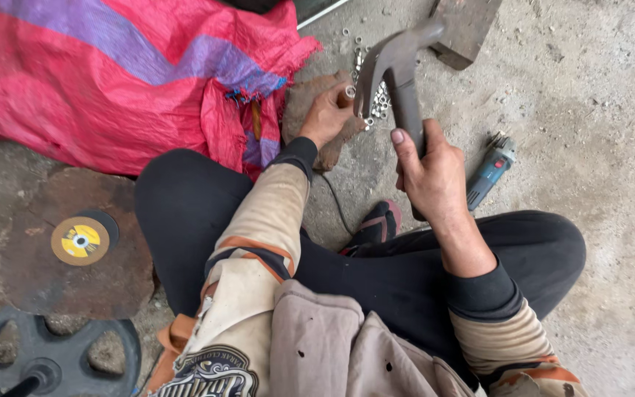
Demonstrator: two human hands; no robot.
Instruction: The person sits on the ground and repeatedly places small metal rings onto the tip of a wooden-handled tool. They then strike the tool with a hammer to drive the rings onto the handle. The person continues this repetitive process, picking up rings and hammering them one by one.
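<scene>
1. At the far left, on the concrete floor (611, 95), lies a dark wheel (53, 360) with cut-outs, its hub toward the lower edge.
2. Just above it rests a round rusty plate (112, 279), and on that plate lies a yellow cutting disc (80, 240) overlapping a darker disc beneath it.
3. A red and purple woven sack (112, 73) fills the upper left, bulging right up against the person's raised left knee.
4. The left hand (325, 117) reaches past that knee, fingers closed around a small metal ring (349, 93) that it pins upright on a brown block (310, 95).
5. Just beyond the ring, a scatter of small metal rings (376, 103) lies on the floor, partly hidden by the hammer head.
6. The right hand (431, 176) is wrapped tightly around the handle of a claw hammer (398, 66), whose head hangs raised above the held ring, not touching it.
7. A rusty metal slab (464, 26) sits at the top, beyond the hammer head.
8. To the right of the right hand, an angle grinder (490, 170) lies on the floor, its cord passing toward the person's shoe (376, 224).
</scene>
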